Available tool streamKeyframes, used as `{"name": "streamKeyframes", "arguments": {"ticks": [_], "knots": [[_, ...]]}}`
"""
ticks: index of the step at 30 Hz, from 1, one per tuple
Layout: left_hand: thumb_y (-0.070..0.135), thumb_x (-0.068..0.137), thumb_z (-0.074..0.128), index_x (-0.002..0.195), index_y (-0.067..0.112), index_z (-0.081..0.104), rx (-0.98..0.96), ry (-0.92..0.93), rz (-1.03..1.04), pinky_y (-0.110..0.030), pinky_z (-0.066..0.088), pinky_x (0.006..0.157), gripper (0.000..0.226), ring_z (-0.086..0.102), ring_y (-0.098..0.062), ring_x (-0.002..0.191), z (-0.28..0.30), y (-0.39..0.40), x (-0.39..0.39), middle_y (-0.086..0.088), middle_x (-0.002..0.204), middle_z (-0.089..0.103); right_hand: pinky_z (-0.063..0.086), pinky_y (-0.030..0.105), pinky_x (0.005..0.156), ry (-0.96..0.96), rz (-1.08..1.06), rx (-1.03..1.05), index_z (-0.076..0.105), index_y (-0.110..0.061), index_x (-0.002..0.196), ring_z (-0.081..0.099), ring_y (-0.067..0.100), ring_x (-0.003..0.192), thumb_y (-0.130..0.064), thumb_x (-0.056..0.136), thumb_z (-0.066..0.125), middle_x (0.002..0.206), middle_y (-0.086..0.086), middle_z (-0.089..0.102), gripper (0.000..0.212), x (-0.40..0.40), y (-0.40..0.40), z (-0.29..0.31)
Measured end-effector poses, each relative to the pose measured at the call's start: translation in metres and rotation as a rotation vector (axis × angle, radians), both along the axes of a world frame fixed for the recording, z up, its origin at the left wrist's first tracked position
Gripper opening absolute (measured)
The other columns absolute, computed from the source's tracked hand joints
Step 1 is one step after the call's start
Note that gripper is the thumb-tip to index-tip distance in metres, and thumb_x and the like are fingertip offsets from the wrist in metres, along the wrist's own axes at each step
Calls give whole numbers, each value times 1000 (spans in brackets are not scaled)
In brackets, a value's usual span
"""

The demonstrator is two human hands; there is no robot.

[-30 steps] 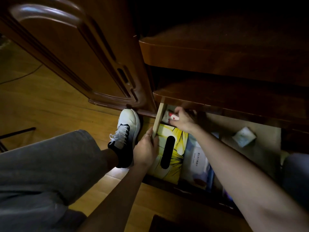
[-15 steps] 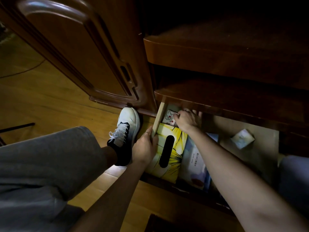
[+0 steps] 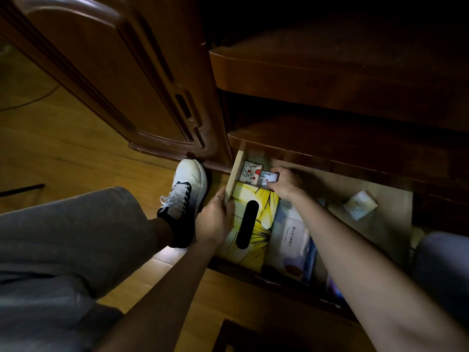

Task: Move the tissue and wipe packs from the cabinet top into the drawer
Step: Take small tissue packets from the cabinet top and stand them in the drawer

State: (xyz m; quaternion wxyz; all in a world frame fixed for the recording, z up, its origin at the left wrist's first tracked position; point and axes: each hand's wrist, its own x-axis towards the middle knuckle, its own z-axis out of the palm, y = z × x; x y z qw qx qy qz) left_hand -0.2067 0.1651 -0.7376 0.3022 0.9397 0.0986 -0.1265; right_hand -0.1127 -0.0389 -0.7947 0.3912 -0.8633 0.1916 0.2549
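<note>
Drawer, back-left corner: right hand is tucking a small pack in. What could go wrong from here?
1. The small pack in the right hand sits tilted against the cartoon-print pack; it may end up propped rather than flat.
2. The left hand grips the drawer side, so closing now could pinch its fingers.
3. The yellow tissue box fills the space in front, so the packs may wedge.

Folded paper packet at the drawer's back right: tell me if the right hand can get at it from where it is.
Probably yes. The folded paper packet lies alone on bare drawer floor, uncovered. But the right hand already pinches a small tissue pack, so it must release first.
</note>
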Motion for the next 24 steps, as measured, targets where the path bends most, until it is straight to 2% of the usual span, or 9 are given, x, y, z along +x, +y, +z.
{"name": "streamKeyframes", "arguments": {"ticks": [5,7,9,11,15,16,19,21,24], "knots": [[42,101,46,151,30,39,-8,22,-4,-44,58,76,52,72,-32,93,-1,2,1,-8,102,76,47,35,95,51,43,4,57,-16,136,57,26,120,-14,88,73,135,10,60,51,12,-1,4],[42,101,46,152,30,39,-7,21,3,-43,58,76,53,72,-32,92,-2,2,1,-7,102,76,45,37,99,14,91,-125,61,-20,133,54,28,124,-23,90,69,133,8,60,44,16,2,9],[43,101,46,152,30,39,-5,13,0,-43,58,74,53,72,-31,89,-4,2,1,-7,97,76,48,39,97,-68,111,-319,67,-23,120,61,27,112,-32,91,68,119,4,68,31,18,8,13],[43,101,46,152,29,39,-1,0,-8,-42,58,70,53,72,-30,84,-6,2,1,-7,92,76,49,35,91,-82,55,-321,67,-25,117,62,26,107,-36,92,68,115,2,69,27,17,14,12],[42,100,46,151,29,40,8,-16,-9,-42,58,69,53,72,-31,83,-9,3,1,-7,91,76,37,31,83,43,25,-167,57,-23,135,52,27,120,-14,93,64,135,7,58,44,10,15,4],[42,100,46,151,29,41,12,-22,-8,-43,58,69,53,72,-32,84,-9,3,1,-8,92,76,39,31,85,54,7,-109,55,-23,139,51,26,121,-12,93,63,138,7,56,48,8,14,4],[40,100,45,146,30,44,59,-59,-18,-43,57,68,47,70,-37,87,-9,0,0,-9,96,75,44,39,106,25,-12,15,52,-20,143,52,29,131,-16,93,60,145,7,55,50,3,5,14],[38,100,42,140,30,46,96,-101,-19,-42,55,65,41,69,-40,85,-8,-4,-3,-8,96,74,44,40,108,-62,-31,-22,55,-23,141,54,31,130,-16,94,58,142,5,60,48,-5,-8,21],[37,102,38,135,28,47,104,-133,21,-41,51,66,35,69,-41,87,-8,-14,-8,-8,99,73,42,38,107,-166,-85,-303,62,-25,134,52,32,130,-6,91,55,138,8,61,48,-27,-48,27]]}}
